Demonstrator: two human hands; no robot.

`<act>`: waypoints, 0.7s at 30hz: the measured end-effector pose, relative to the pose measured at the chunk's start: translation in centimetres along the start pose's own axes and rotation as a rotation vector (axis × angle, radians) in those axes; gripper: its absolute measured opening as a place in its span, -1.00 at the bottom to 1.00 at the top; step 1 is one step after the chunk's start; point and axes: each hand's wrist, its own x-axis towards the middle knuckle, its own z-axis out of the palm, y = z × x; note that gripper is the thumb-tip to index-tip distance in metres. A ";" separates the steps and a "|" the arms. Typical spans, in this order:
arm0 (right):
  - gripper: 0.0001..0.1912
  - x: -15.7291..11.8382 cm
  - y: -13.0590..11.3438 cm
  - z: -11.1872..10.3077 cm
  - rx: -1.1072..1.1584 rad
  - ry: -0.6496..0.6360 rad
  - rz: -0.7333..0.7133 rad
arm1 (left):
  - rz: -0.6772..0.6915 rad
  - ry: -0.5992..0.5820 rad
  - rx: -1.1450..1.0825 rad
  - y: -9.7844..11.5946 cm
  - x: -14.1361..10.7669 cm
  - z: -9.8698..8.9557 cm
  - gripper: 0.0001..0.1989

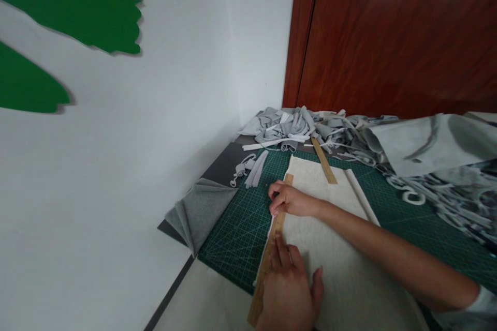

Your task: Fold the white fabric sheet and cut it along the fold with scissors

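A wooden ruler (276, 227) lies lengthwise along the left edge of a cream cloth (322, 248), which is spread over a green cutting mat (229, 232). My left hand (289, 289) rests palm down, its fingers stretched over the ruler and the thumb apart on the cloth. Farther up the ruler, my right hand (291, 200) reaches across from the right. Its fingers are curled together in a pinch at the cloth's left edge, just beside the ruler. The fingertips partly hide what is between them.
A second wooden ruler (324, 160) lies across the cloth's far end. Grey fabric scraps (287, 126) pile up at the back, and more strips (466, 201) lie right. Folded grey cloth (205, 207) sits left, by the white wall (186, 88). Behind stands a brown door (388, 36).
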 end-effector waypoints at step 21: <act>-0.85 -0.2 0.1 -0.9 -0.025 -0.056 0.047 | 0.023 0.054 0.065 -0.1 -0.1 0.5 -0.52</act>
